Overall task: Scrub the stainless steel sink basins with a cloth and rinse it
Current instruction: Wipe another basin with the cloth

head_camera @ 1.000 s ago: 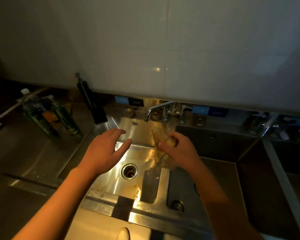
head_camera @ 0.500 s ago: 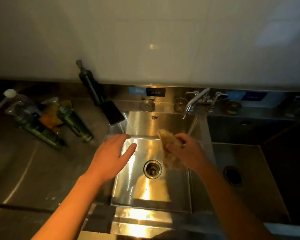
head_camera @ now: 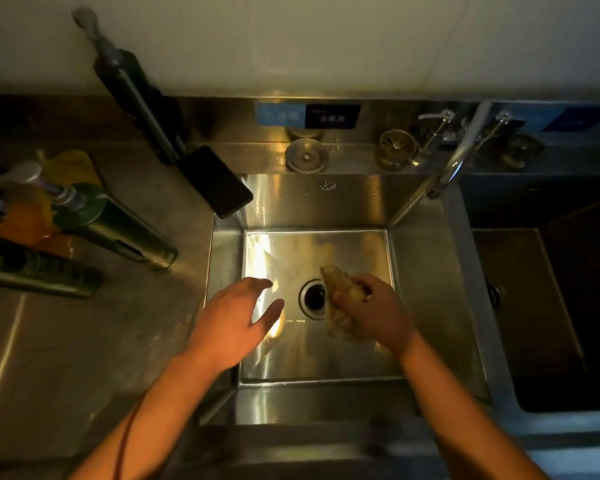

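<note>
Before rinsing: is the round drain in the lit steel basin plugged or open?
Open: the round drain shows a dark hole, and a round metal stopper lies on the back ledge.

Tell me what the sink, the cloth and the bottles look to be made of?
Sink: brushed stainless steel, judging by the streaky mirror-like glare on its floor. Cloth in the right hand: soft woven or knitted fabric, tan, crumpled and drooping; probably wet, though that is hard to tell. Bottles: likely glossy green plastic with pump tops, but the light is too dim to rule out glass.
</note>
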